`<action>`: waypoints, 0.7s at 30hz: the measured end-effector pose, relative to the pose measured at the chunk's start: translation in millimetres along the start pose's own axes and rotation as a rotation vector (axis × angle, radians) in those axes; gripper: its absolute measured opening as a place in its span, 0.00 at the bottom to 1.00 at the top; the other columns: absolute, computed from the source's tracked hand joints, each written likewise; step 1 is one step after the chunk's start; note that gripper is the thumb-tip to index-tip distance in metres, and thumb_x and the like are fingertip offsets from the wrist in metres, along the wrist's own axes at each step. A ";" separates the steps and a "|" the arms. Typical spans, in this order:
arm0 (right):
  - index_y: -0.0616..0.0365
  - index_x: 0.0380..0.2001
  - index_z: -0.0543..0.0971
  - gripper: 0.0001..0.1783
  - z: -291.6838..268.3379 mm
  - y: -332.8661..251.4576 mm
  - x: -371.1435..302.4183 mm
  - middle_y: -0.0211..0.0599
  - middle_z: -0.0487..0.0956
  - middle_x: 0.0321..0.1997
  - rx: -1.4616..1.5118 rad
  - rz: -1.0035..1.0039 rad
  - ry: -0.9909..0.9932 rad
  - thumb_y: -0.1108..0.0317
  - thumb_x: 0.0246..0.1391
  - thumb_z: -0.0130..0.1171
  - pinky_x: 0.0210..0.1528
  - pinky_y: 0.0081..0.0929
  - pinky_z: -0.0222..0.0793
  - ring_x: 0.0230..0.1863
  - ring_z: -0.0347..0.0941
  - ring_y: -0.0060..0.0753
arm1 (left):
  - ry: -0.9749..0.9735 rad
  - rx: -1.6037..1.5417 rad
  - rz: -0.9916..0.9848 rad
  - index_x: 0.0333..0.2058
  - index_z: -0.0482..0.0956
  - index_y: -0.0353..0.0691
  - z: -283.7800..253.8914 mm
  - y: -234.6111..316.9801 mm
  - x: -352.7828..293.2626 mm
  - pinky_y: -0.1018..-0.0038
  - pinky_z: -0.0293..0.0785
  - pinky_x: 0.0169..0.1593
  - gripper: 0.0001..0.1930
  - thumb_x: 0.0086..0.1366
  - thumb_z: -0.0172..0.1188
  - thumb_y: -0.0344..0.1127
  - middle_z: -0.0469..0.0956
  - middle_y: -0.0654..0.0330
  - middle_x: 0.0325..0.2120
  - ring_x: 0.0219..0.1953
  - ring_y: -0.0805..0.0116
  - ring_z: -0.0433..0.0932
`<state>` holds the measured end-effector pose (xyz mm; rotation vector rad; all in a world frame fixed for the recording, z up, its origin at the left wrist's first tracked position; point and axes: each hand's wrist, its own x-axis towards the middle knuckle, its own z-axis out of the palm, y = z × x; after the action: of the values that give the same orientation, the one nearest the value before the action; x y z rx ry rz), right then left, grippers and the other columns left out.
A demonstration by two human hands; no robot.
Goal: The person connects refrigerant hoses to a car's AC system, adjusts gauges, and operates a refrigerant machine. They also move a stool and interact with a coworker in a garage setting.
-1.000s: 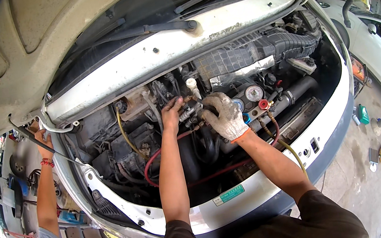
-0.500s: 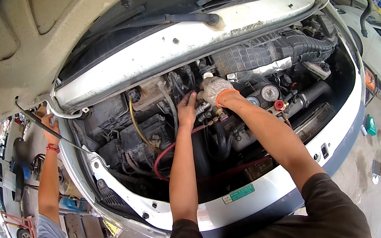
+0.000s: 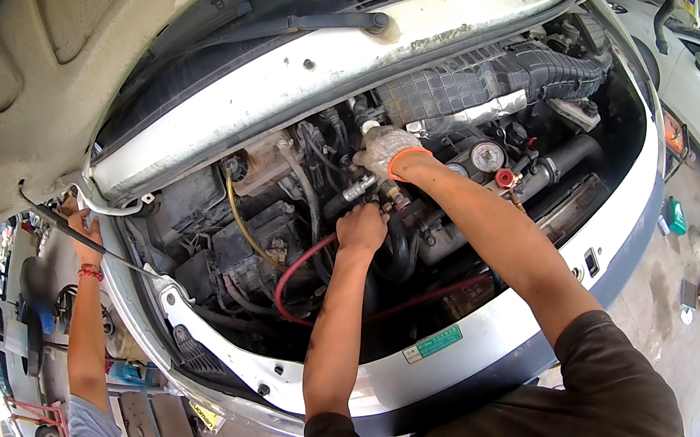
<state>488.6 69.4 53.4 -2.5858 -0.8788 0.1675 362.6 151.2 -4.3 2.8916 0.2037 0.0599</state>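
Both my hands are inside a car's engine bay. My bare left hand [image 3: 363, 228] is closed around the end of a red hose [image 3: 298, 269], beside brass and metal fittings [image 3: 398, 196]. The fingers hide the hose's end. Just beyond it, my right hand [image 3: 390, 154], in a grey glove with an orange cuff, is curled over parts at the engine's rear. A white cap-like piece [image 3: 370, 126] shows past its knuckles; what its fingertips hold is hidden. A pressure gauge [image 3: 487, 157] with a red knob [image 3: 505, 178] lies right of my right wrist.
A black ribbed cover [image 3: 476, 86] spans the back right. A yellow tube [image 3: 241, 223] and black boxes are at left. The raised hood [image 3: 54, 110] hangs overhead, with a prop rod [image 3: 58, 216] at left. Another person's hand [image 3: 84, 231] is raised near the left fender.
My left hand has moved nearer and slightly right, from beside my right hand's fingers onto the red hose's end. My right hand stays at the same engine parts. The view has shifted slightly.
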 end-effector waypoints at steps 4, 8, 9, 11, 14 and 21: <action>0.60 0.38 0.77 0.21 -4.4 -14.8 6.3 0.53 0.74 0.44 0.044 0.203 -0.074 0.54 0.48 0.52 0.49 0.39 0.66 0.48 0.70 0.50 | -0.029 -0.007 0.010 0.35 0.78 0.40 6.3 -12.1 3.8 0.60 0.70 0.43 0.14 0.60 0.51 0.44 0.77 0.50 0.34 0.40 0.51 0.75; 0.66 0.37 0.77 0.19 -11.3 -18.1 7.6 0.57 0.76 0.40 -0.015 0.202 -0.174 0.65 0.43 0.50 0.42 0.42 0.69 0.43 0.74 0.50 | -0.022 0.069 0.038 0.33 0.79 0.40 11.7 -14.8 13.3 0.60 0.70 0.42 0.13 0.60 0.51 0.42 0.77 0.50 0.33 0.39 0.51 0.75; 0.65 0.36 0.77 0.17 -12.4 -19.9 4.0 0.57 0.77 0.38 0.001 0.234 -0.144 0.68 0.41 0.50 0.40 0.44 0.70 0.42 0.75 0.49 | -0.007 0.073 0.054 0.32 0.79 0.40 11.6 -13.9 11.3 0.60 0.70 0.42 0.13 0.60 0.51 0.42 0.77 0.50 0.33 0.38 0.51 0.76; 0.64 0.37 0.77 0.17 -3.1 -18.5 8.4 0.55 0.77 0.40 -0.012 0.163 -0.025 0.69 0.42 0.51 0.42 0.42 0.70 0.45 0.74 0.50 | 0.029 0.085 0.073 0.31 0.79 0.41 12.0 -13.2 14.1 0.60 0.70 0.41 0.12 0.60 0.51 0.41 0.77 0.50 0.32 0.37 0.52 0.76; 0.62 0.37 0.78 0.17 -0.6 -19.2 12.4 0.53 0.76 0.42 -0.190 0.111 -0.188 0.68 0.42 0.52 0.44 0.43 0.69 0.46 0.73 0.50 | 0.062 0.119 0.070 0.30 0.79 0.42 15.9 -13.9 6.7 0.60 0.70 0.40 0.12 0.59 0.51 0.41 0.77 0.50 0.31 0.36 0.52 0.76; 0.68 0.28 0.79 0.13 -13.3 -34.9 -9.1 0.57 0.77 0.33 0.040 0.213 -0.064 0.75 0.36 0.53 0.35 0.42 0.71 0.38 0.76 0.50 | 0.101 0.203 0.123 0.33 0.76 0.41 22.3 -21.7 0.0 0.60 0.72 0.37 0.12 0.59 0.52 0.43 0.78 0.51 0.28 0.33 0.53 0.77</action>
<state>465.0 84.6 79.7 -2.6447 -0.6127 0.3258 361.0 166.8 -31.1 3.1042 0.0516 0.2200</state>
